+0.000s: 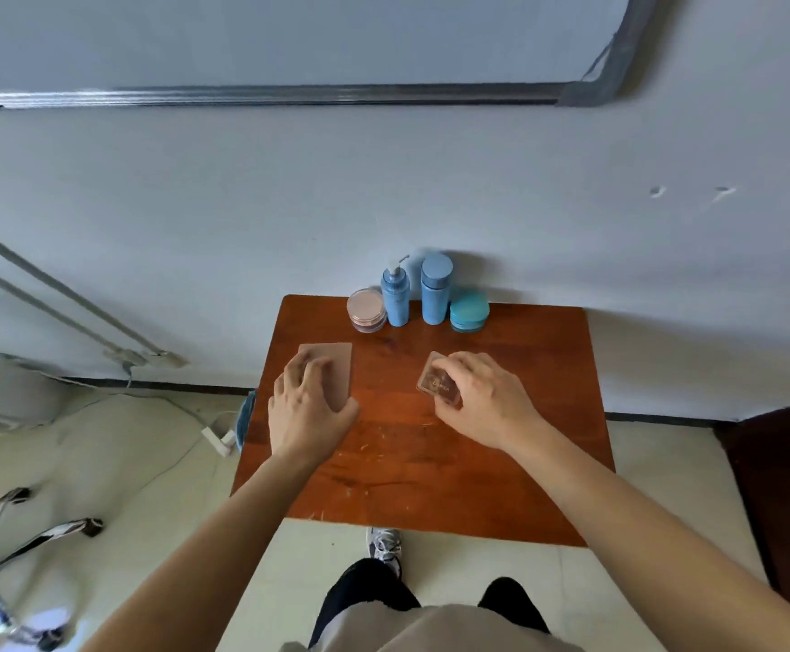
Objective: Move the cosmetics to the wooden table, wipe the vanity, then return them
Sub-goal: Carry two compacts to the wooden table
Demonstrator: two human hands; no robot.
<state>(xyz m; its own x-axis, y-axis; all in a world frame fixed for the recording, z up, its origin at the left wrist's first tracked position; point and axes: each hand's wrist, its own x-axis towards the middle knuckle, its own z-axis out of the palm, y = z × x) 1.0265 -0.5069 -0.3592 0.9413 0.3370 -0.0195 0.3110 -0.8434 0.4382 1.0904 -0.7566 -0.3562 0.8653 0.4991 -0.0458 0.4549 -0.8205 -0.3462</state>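
Observation:
On the wooden table [431, 463] my left hand [308, 407] lies over a flat pinkish-brown palette [336, 364], fingers curled around its near edge. My right hand [482, 397] grips a small clear square compact [438, 381] that rests on the tabletop. Along the table's far edge stand a round pink jar [366, 309], a blue pump bottle [395, 296], a blue capped bottle [435, 289] and a teal round jar [469, 310].
The table stands against a pale wall. A blue cloth [245, 418] hangs at its left edge. A white power strip [219, 440] with cables lies on the floor to the left. A chair base [7, 557] is at lower left, dark wooden furniture [788, 487] at right.

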